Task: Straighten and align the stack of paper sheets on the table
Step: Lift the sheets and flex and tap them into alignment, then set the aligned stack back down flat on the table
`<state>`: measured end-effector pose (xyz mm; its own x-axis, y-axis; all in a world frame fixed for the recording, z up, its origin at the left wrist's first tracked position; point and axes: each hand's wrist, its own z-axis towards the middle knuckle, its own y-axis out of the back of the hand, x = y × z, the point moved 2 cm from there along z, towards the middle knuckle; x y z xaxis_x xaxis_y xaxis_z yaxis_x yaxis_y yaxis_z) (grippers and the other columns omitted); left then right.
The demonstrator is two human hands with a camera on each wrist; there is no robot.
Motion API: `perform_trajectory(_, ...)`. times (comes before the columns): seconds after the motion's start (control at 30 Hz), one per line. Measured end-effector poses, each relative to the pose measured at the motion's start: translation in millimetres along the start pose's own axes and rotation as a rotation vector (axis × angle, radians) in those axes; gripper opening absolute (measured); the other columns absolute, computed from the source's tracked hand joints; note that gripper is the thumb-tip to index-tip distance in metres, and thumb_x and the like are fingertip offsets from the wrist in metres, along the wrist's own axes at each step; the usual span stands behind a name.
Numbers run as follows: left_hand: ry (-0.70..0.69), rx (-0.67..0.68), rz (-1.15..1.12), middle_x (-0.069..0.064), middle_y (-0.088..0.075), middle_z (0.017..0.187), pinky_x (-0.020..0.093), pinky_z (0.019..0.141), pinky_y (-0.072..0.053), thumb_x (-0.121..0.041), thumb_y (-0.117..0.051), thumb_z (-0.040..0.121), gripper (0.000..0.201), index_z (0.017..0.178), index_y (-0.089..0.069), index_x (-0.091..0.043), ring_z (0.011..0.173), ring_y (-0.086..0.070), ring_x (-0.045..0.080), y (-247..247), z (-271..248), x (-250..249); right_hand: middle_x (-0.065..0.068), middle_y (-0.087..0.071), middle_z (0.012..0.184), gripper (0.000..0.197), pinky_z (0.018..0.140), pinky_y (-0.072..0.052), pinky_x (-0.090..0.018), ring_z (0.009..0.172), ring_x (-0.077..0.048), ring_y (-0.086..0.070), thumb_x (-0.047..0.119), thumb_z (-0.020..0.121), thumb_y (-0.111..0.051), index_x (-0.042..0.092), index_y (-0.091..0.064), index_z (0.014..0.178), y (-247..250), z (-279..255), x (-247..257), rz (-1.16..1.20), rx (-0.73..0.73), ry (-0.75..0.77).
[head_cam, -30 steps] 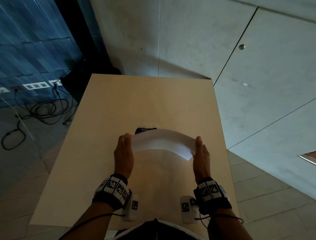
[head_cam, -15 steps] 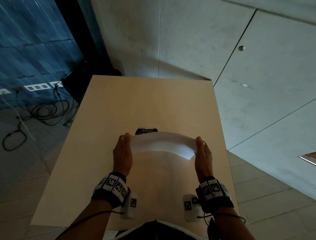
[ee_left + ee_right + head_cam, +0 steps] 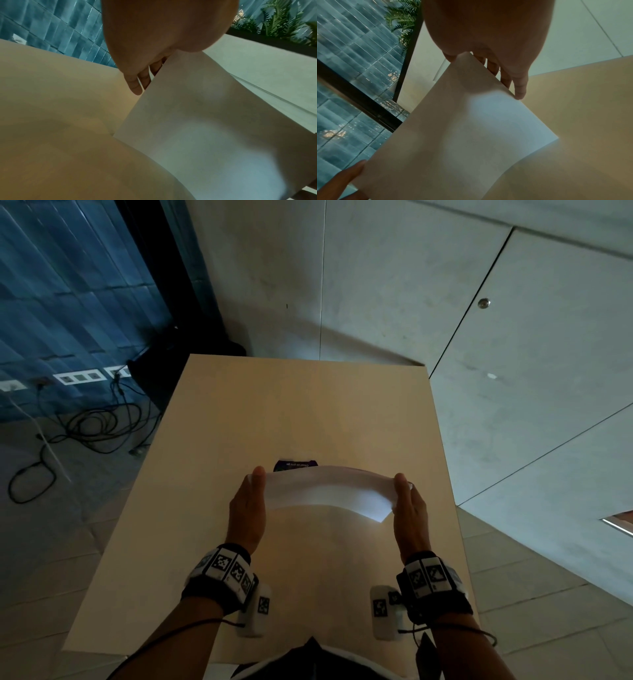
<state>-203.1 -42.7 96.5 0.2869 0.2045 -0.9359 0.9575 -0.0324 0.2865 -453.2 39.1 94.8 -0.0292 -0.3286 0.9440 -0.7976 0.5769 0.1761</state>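
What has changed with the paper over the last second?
Very little. The stack of paper, bowed upward between the left hand and right hand, looks slightly flatter now. Both hands still pinch its side edges above the table, and the dark item behind it has not moved.

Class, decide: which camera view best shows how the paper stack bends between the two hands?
Head view: the stack's full span bows between left hand and right hand. Left wrist view shows just its left part; right wrist view its right part and one corner.
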Motion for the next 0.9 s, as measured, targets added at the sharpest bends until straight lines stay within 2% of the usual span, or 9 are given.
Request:
perform_trajectory(0.13,-0.048,-0.008,-0.019,-0.009,-0.054,0.11,0.027,0.09,-0.037,-0.042,-0.03,0.099,0.039,0.125,-0.053,-0.023,0.103,-0.051,0.012,0.4,1.5,6.4,-0.001,-0.054,0.077,0.049,0.074,-0.039,-0.036,0.076,-0.019,-0.049,0.053,0.095,-0.042,0.007,-0.056,0.085,1.7,0.3,-1.1,0.018,-0.005,-0.006)
perform_trajectory(0.2,-0.104,0.026,0.02,-0.013,-0.056,0.1,0.024,0.08,-0.04,-0.052,-0.03,0.096,0.041,0.116,-0.053,-0.024,0.094,-0.055,0.007,1.4,-1.9,8.4,-0.004,-0.055,0.079,0.051,0.074,-0.041,-0.036,0.078,-0.02,-0.05,0.055,0.094,-0.041,0.006,-0.056,0.086,1.5,0.0,-3.4,0.006,0.0,-0.007)
perform_trajectory(0.27,-0.1,0.069,0.012,-0.015,-0.056,0.103,0.018,0.077,-0.041,-0.055,-0.042,0.091,0.042,0.118,-0.049,-0.024,0.096,-0.054,0.002,2.5,-4.0,13.8,-0.005,-0.058,0.081,0.052,0.075,-0.042,-0.037,0.079,-0.021,-0.053,0.056,0.094,-0.041,0.008,-0.057,0.088,1.3,0.0,-3.2,-0.006,0.001,-0.011)
perform_trajectory(0.33,-0.077,0.109,-0.004,-0.011,-0.056,0.109,0.017,0.081,-0.044,-0.037,-0.058,0.089,0.037,0.12,-0.046,-0.022,0.1,-0.054,0.002,2.5,-5.5,18.2,-0.002,-0.062,0.086,0.047,0.075,-0.043,-0.035,0.084,-0.022,-0.057,0.055,0.095,-0.041,0.012,-0.061,0.093,2.1,-0.1,1.4,-0.021,-0.01,0.002)
perform_trajectory(0.47,-0.139,0.043,0.137,-0.001,-0.059,0.111,0.027,0.091,-0.048,-0.021,-0.053,0.094,0.025,0.119,-0.052,-0.018,0.105,-0.056,0.015,6.0,-4.0,23.4,0.006,-0.066,0.097,0.022,0.077,-0.048,-0.028,0.099,-0.019,-0.062,0.042,0.094,-0.053,0.024,-0.061,0.102,7.7,-6.6,23.3,-0.149,-0.046,0.15)
perform_trajectory(0.6,-0.237,0.031,0.209,0.0,-0.063,0.103,0.0,0.073,-0.04,-0.019,-0.05,0.096,0.021,0.114,-0.058,-0.014,0.096,-0.058,0.014,9.1,-5.4,19.7,0.013,-0.064,0.114,0.03,0.096,-0.042,-0.036,0.111,-0.01,-0.055,0.048,0.087,-0.061,0.033,-0.058,0.113,9.2,-3.7,47.0,-0.563,0.017,0.442)
perform_trajectory(0.67,-0.275,0.039,0.243,-0.001,-0.063,0.102,0.003,0.075,-0.042,-0.021,-0.049,0.096,0.02,0.113,-0.059,-0.015,0.095,-0.059,0.013,10.1,-5.1,18.8,0.009,-0.06,0.125,0.041,0.109,-0.033,-0.046,0.125,-0.014,-0.048,0.051,0.085,-0.06,0.034,-0.054,0.122,3.0,-0.1,59.2,-0.808,0.072,0.559)
perform_trajectory(0.77,-0.327,0.043,0.304,-0.001,-0.065,0.105,0.027,0.083,-0.051,-0.026,-0.049,0.096,0.02,0.112,-0.059,-0.019,0.097,-0.061,0.015,10.8,-3.3,17.3,0.007,-0.053,0.138,0.052,0.118,-0.017,-0.058,0.137,-0.018,-0.04,0.05,0.085,-0.06,0.036,-0.047,0.133,-20.5,-3.7,77.3,-1.01,0.31,0.621)
perform_trajectory(0.9,-0.471,0.032,0.349,-0.006,-0.065,0.107,0.03,0.085,-0.051,-0.032,-0.047,0.096,0.022,0.112,-0.059,-0.022,0.098,-0.062,0.012,10.3,-4.4,-0.9,0.004,-0.058,0.132,0.05,0.11,-0.031,-0.049,0.124,-0.022,-0.053,0.044,0.09,-0.056,0.032,-0.045,0.137,-54.8,-9.4,77.0,-1.143,0.563,0.632)
